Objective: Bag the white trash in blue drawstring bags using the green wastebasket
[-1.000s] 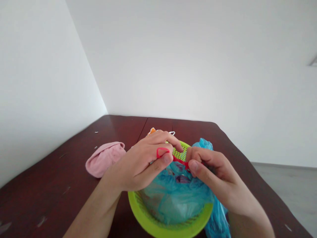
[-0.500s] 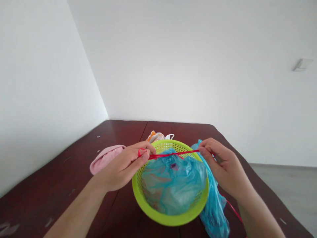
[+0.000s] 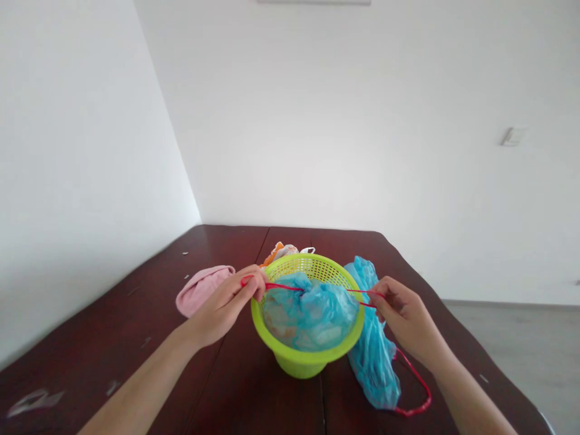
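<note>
A yellow-green plastic basket with a perforated wall is lined with or holds a translucent blue plastic bag, its top bunched together. Red drawstring runs out from both sides of the bunched part. My left hand, over the basket's left rim, is closed on one loop of it. Beyond the right rim, my right hand pinches the other loop, and the string looks taut on both sides. Pale contents show dimly through the bag; I cannot make out what they are.
Another crumpled blue plastic bag with a red drawstring lies right of the basket. A folded pink cloth is at the left. Behind the basket sits an orange and white plastic bag. Everything rests on a dark red table against white walls.
The drawstring, earlier stretched in one line above the bag, now runs to each hand from the bunched top, which is gathered tighter. My right hand has lowered slightly. The view has shifted.
</note>
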`<control>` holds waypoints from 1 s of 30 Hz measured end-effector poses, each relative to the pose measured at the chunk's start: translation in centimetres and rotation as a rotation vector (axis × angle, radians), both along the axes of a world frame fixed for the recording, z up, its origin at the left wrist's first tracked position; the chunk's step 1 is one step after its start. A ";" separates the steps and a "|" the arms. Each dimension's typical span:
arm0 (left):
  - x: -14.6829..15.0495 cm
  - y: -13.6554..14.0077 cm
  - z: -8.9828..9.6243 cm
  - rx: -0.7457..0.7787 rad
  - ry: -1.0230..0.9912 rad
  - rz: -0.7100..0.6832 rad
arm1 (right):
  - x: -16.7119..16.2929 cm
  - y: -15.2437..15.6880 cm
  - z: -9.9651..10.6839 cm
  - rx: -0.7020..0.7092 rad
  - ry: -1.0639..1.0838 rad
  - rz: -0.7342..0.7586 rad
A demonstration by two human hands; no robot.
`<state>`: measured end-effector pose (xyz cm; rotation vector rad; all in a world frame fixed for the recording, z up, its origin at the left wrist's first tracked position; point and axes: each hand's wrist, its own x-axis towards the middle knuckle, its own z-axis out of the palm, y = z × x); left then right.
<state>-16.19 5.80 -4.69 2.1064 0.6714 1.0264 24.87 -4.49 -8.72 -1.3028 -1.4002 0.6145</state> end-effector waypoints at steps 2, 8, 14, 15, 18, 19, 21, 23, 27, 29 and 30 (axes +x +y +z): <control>0.0 0.0 -0.3 -0.063 -0.079 0.040 | -0.2 -0.3 1.1 0.019 0.162 0.066; -0.1 -0.8 -0.7 -0.326 -0.258 0.212 | -0.7 -2.3 2.3 -0.069 0.561 0.338; 0.1 -1.6 -0.4 -0.551 -0.459 0.187 | -0.7 -2.4 1.1 -0.143 0.621 0.403; 0.1 -1.5 -0.5 -0.552 -0.455 0.194 | -0.6 -2.4 1.0 -0.142 0.606 0.392; -0.3 -1.1 -1.0 -0.575 -0.415 0.143 | -0.3 -2.3 0.8 -0.142 0.536 0.362; -0.5 -0.9 -1.1 -0.591 -0.407 0.127 | -0.1 -2.3 0.8 -0.139 0.516 0.351; -0.7 -0.9 -1.3 -0.613 -0.385 0.128 | 0.1 -2.3 0.5 -0.122 0.485 0.324; -0.8 -1.0 -1.3 -0.604 -0.353 0.150 | 0.3 -2.1 0.3 -0.109 0.452 0.285; -0.8 -2.0 -0.8 -0.535 -0.297 0.196 | 0.7 -1.3 -0.2 -0.118 0.403 0.133; -0.9 -2.3 -0.5 -0.518 -0.275 0.215 | 1.0 -0.9 0.0 -0.121 0.374 0.047; -1.0 -2.4 -0.4 -0.508 -0.264 0.212 | 1.0 -0.8 0.2 -0.113 0.346 0.020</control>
